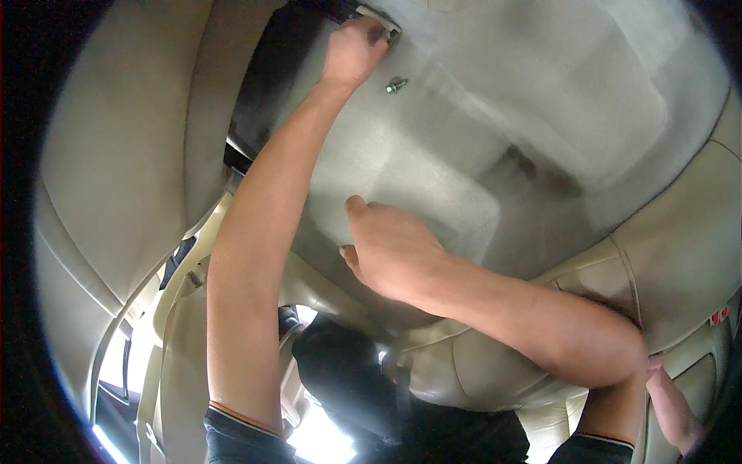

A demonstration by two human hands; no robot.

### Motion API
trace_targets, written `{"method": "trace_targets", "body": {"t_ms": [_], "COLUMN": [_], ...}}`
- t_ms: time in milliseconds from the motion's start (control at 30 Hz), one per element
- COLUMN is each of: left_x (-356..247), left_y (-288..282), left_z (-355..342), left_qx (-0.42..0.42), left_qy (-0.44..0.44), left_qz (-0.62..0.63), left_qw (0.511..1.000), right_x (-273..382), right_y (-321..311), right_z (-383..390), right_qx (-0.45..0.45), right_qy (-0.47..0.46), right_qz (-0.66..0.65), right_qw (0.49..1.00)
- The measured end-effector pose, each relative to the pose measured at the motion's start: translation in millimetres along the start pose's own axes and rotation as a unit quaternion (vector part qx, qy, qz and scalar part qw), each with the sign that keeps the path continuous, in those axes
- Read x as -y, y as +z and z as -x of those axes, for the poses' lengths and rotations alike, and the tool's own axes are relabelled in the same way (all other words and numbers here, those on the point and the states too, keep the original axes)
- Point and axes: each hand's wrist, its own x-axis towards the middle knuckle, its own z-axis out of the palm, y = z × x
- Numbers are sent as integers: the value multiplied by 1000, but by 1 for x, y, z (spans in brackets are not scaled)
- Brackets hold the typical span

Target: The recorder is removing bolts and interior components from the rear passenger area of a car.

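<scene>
In the head view my left hand (pixel 357 50) is closed at a small dark metal fitting (pixel 391 35) on the top edge of the grey carpet (pixel 417 147); what exactly its fingers grip is hidden. A silver bolt (pixel 396 85) lies on the carpet just below that hand. My right hand (pixel 394 251) is palm down low over the carpet, index finger and thumb apart and slightly bent, nothing visible between them; its other fingers are hidden underneath.
Beige seat panels (pixel 124 139) fill the left side, and curved leather seat edges (pixel 680 193) run along the right and below. A dark strip (pixel 267 66) borders the carpet. At lower right, another person's hand and forearm (pixel 671 398) shows beside the seat.
</scene>
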Motion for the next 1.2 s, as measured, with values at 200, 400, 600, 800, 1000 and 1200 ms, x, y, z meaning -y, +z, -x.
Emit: {"method": "trace_targets", "body": {"t_ms": [200,400,600,800,1000,1200], "left_x": [1,-4,-14,-15,-15,3], "left_y": [5,8,3,2,4,1], "left_z": [0,-1,-6,-3,-8,-19], "left_qx": [-1,10,46,71,31,72], "left_qy": [52,35,-59,-66,-91,-96], "left_qz": [-39,-79,-44,-24,-39,-13], "left_qw": [998,996,996,995,995,993], "right_x": [0,0,0,2,0,-1], "right_y": [-2,-1,-1,0,2,1], "right_z": [0,0,-1,-1,-1,-1], "right_qx": [0,15,17,13,6,5], "right_qy": [-5,7,9,6,9,9], "right_qz": [1,1,6,-6,-14,-15], "right_qw": [1000,1000,1000,1000,1000,1000]}}
